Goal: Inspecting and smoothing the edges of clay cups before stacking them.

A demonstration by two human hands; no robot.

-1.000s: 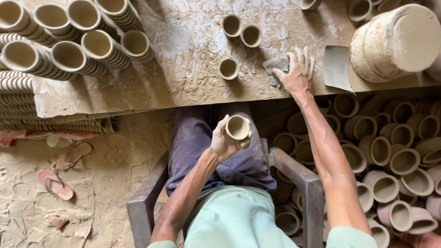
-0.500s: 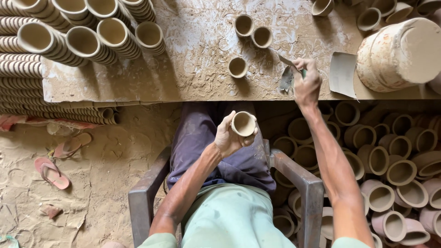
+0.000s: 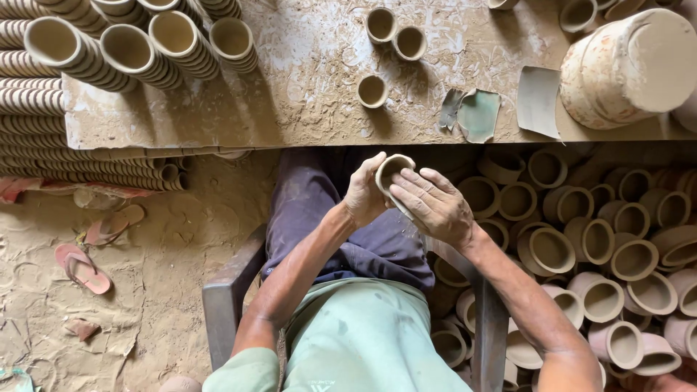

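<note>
While grey-green scrap sheets (image 3: 475,112) lay flat on the workboard (image 3: 305,109), your left hand (image 3: 365,194) and right hand (image 3: 432,205) both closed round a small clay cup (image 3: 390,171) above your lap, mouth tilted upward toward the board.

No pkgs, labels, signs or screens showing anywhere in view. Nothing boxed, wrapped or tagged, no display of any kind.
</note>
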